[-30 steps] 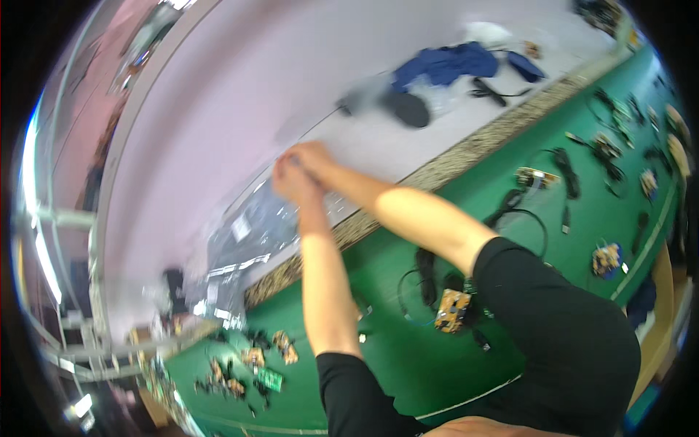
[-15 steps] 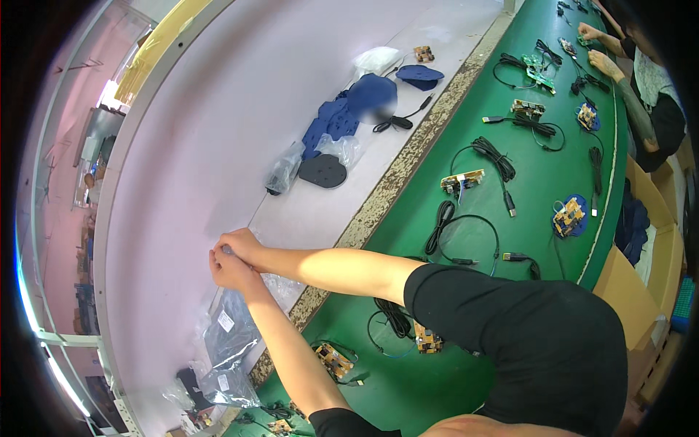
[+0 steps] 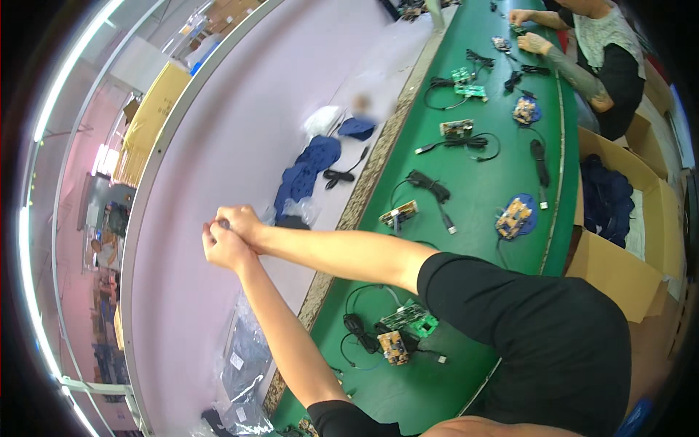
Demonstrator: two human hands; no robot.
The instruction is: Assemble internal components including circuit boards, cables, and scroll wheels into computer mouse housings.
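My left hand (image 3: 224, 246) and my right hand (image 3: 246, 226) are pressed together over the pale bench shelf, fingers curled. Between them shows a small greyish rounded end of something; the rest is hidden in the fingers, so I cannot tell its kind. Just past my right hand lie a dark flat pad (image 3: 293, 222) and a clear plastic bag (image 3: 302, 210). Below my left forearm rests a large clear bag (image 3: 247, 357) with dark contents and white labels.
Circuit boards with coiled black cables, such as one brown board (image 3: 394, 348) and a green board (image 3: 410, 318), lie on the green table (image 3: 466, 269). Blue pieces (image 3: 309, 171) lie on the shelf. A co-worker (image 3: 604, 65) sits at the far right, near an open carton (image 3: 619, 280).
The view has turned, so the table and shelf items sit further left and the carton shows more fully. My hands stay closed together. A green board near my right elbow has come into sight.
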